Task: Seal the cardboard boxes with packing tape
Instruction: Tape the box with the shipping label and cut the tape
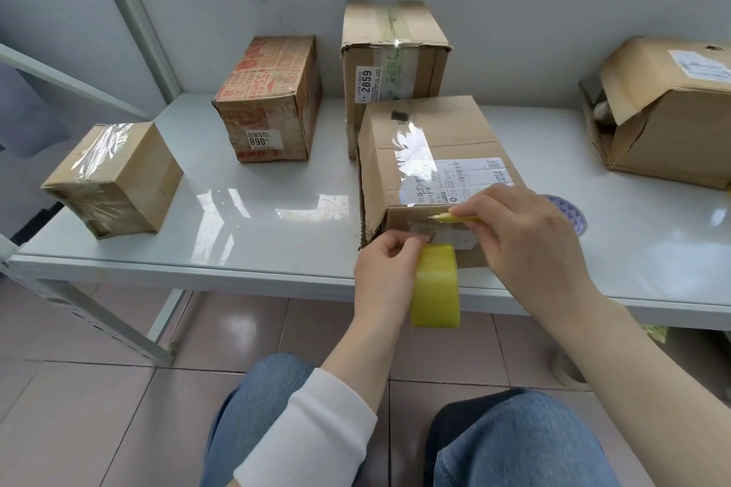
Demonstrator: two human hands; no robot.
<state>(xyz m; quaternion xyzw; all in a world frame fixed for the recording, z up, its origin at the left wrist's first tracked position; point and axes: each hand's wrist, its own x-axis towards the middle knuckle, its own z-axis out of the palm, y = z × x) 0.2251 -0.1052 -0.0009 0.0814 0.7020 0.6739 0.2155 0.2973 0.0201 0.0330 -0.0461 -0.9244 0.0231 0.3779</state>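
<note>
Both grips work at the near face of the cardboard box [435,138], which stands on the white counter [257,210] close to its front edge. We see the left grip [385,269] curled shut around the upper side of the yellow tape roll [435,285], holding it against the lower part of that face; the roll hangs past the counter's edge. The right grip [530,233] pinches a slim yellow cutter [455,217], whose tip points left just under the box's top edge, above a strip of clear tape on the face. Clear tape and a shipping label [470,174] lie on the box top. Behind it stands a tall taped box [391,51], touching or nearly so; a red-printed box [273,99] and a small taped box [114,178] sit to the left, and an open-flapped box [668,111] sits well apart at the right.
</note>
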